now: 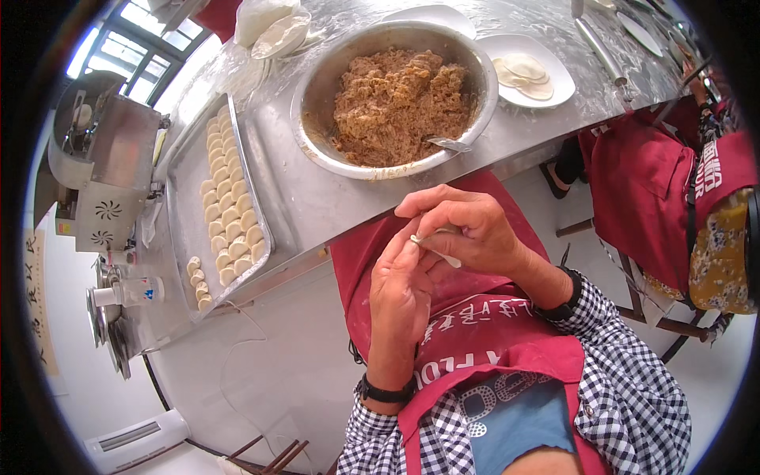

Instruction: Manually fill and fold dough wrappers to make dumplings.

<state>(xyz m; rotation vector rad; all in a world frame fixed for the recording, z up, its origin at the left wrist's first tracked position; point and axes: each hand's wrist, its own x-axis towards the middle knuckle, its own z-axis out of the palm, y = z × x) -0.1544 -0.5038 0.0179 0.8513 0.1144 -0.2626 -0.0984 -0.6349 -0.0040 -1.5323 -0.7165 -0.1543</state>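
Before my apron, just off the table edge, my left hand (pixel 404 282) and my right hand (pixel 475 228) meet around a pale dough piece (pixel 449 259). Both thumbs pinch its edge; the fingers hide most of it, so any filling inside cannot be seen. Just beyond my hands, a large steel bowl (pixel 380 172) holds brown minced filling (pixel 404 107), with a metal utensil (pixel 449 144) resting in it at the near right side. To the bowl's right, several round dough wrappers (pixel 525 74) lie on a white plate (pixel 561 92).
A metal tray (pixel 189 196) at the left carries rows of shaped dumplings (pixel 228 202). Behind it stands a steel machine (pixel 113 178). A rolling pin (pixel 599 50) lies on the floured steel table (pixel 332 208). At the right sits another person in a red apron (pixel 641 190).
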